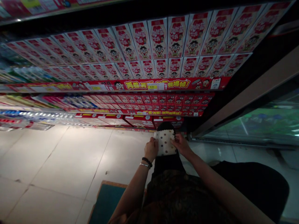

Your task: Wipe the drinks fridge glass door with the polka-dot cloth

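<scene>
Tiled floor (53, 158) lies to your left. Your left hand (151, 149) pinches one edge of a cream polka-dot cloth pouch (164, 142), and your right hand (181, 144) closes on the other, below shelved red snack cartons (158, 40). A glass cooler door (254, 124) stands farther right.

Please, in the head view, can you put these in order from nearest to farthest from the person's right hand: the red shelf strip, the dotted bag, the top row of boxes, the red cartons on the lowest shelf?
1. The dotted bag: held by the right hand, at its left side.
2. The red cartons: lowest shelf, straight ahead.
3. The red shelf strip: higher, ahead.
4. The top row of boxes: highest shelf, farthest.
</scene>
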Demonstrator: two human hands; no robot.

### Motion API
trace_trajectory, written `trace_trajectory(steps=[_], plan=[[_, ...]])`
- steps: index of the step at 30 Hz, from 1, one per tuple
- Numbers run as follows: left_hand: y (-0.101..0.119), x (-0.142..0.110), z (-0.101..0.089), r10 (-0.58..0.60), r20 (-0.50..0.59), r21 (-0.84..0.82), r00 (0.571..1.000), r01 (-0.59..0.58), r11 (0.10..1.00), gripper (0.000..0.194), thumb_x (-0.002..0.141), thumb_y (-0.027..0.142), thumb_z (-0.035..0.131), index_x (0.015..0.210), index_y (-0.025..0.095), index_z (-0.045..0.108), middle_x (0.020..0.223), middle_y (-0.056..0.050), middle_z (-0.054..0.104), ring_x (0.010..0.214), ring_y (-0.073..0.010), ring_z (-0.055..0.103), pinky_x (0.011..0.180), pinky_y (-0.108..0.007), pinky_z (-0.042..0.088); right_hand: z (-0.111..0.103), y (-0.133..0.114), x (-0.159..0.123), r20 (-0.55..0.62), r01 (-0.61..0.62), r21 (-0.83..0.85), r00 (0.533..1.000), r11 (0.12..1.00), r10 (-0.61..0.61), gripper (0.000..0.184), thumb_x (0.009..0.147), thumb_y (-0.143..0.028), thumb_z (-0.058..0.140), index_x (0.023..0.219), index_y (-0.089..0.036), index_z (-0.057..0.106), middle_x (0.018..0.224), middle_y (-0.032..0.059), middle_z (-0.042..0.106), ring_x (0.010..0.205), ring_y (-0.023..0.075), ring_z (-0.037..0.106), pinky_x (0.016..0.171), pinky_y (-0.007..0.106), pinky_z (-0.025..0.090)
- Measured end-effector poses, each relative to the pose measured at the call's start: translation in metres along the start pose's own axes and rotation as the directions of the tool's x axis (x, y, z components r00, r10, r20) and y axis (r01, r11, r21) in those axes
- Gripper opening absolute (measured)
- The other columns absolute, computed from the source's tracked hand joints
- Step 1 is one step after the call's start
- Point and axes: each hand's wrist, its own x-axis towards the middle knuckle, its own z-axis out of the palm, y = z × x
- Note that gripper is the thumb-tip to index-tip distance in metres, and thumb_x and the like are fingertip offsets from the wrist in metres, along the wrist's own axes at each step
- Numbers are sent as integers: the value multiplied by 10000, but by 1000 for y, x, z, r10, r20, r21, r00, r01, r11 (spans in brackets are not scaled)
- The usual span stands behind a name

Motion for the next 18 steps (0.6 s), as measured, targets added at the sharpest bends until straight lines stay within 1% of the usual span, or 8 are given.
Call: trace_trajectory(steps=[2,4,6,9,12,14,16,18], plan=[[-6,-2,3,-48,-26,-30,999,47,998,151,1065,374,571,1049,229,610,857,-75,696,887,-280,679,807,-323,380,1,4,-1,-26,-29,-20,999,999,29,488,762,-459,804,1136,-229,592,938,36,751,865,236,704,858,375,521],[-11,-3,6,-109,-59,-90,992,103,991,239,1039,455,641,1079,221,610,893,-82,707,919,-284,681,819,-324,396,2,7,0,-35,-62,-25,997,998,61,500,744,-465,831,1120,-227,603,887,29,742,847,240,697,865,386,510],[-15,-3,10,-177,-60,-184,982,163,969,361,979,545,728,1029,207,613,860,-77,695,885,-272,672,793,-317,405,5,9,1,-11,-95,5,995,995,95,484,724,-490,849,1066,-227,629,841,23,734,817,237,692,830,378,508],[-19,-6,15,-236,55,-395,970,238,887,553,871,717,776,853,196,591,752,-53,658,724,-211,624,695,-296,412,10,11,-1,46,-136,109,990,985,132,467,708,-512,837,1026,-217,665,863,23,748,802,222,693,770,346,515],[-16,-11,12,-200,226,-609,953,299,735,730,677,835,850,874,164,638,811,-87,722,702,-201,661,682,-305,510,10,9,-5,77,-158,230,987,960,144,451,670,-511,836,956,-197,686,840,9,740,779,204,668,739,323,505],[-10,-15,5,-149,289,-706,946,316,634,826,568,789,934,1004,130,693,914,-127,774,776,-231,721,761,-338,593,7,3,-11,99,-165,308,985,937,141,401,635,-476,860,860,-192,691,775,-8,716,752,192,642,707,303,483],[-2,-19,-4,-95,304,-770,948,303,562,866,563,718,973,1126,117,706,1001,-148,797,839,-249,752,816,-352,627,1,-6,-17,140,-180,407,981,896,134,372,623,-427,873,861,-187,719,790,-3,742,764,196,662,701,294,496],[9,-24,-12,-33,299,-812,954,273,516,838,627,673,966,1196,123,691,1081,-158,805,879,-260,766,814,-350,637,-7,-15,-23,186,-203,523,975,828,122,408,632,-400,869,959,-182,761,878,26,800,811,223,721,745,314,557]])
